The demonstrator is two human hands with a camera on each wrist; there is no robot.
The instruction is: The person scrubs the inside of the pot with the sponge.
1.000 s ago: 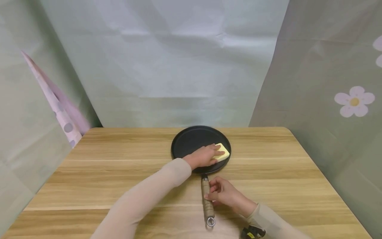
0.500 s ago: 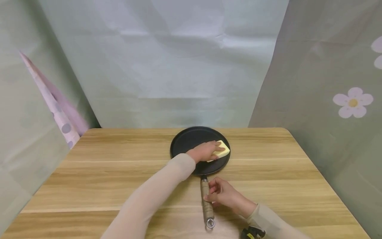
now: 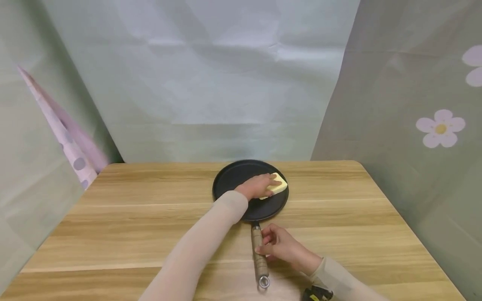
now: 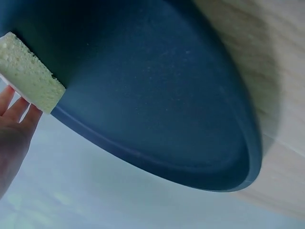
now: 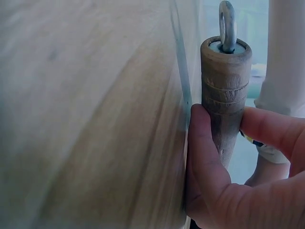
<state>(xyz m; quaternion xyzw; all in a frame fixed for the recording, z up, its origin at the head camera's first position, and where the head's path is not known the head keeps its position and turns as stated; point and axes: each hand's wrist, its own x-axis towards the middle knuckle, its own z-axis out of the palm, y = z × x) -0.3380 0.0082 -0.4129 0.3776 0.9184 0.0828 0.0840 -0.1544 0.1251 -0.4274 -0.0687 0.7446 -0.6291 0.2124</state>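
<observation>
In the head view a black round frying pan [image 3: 235,175] lies on the wooden table near its back edge, its wooden handle [image 3: 261,264] pointing toward me. My left hand [image 3: 256,186] reaches over the pan and grips a pale yellow sponge [image 3: 279,187] against the right side of its cooking surface. The left wrist view shows the fingertips [image 4: 32,113] along one face of the sponge [image 4: 31,71]; the thumb is out of sight there. Low over the table, my right hand [image 3: 284,247] pinches the handle [image 5: 225,86] between thumb and fingers, below its metal hanging ring [image 5: 228,24].
The wooden table [image 3: 124,234] spreads out on both sides of the pan. Pale green sheets [image 3: 233,83] hang behind and beside it, with a printed flower [image 3: 440,128] at the right. A black wrist strap [image 3: 317,293] sits at the right sleeve.
My left hand has slid the sponge slightly away from me along the pan's right side. The right hand keeps its hold on the handle, and the view has shifted slightly.
</observation>
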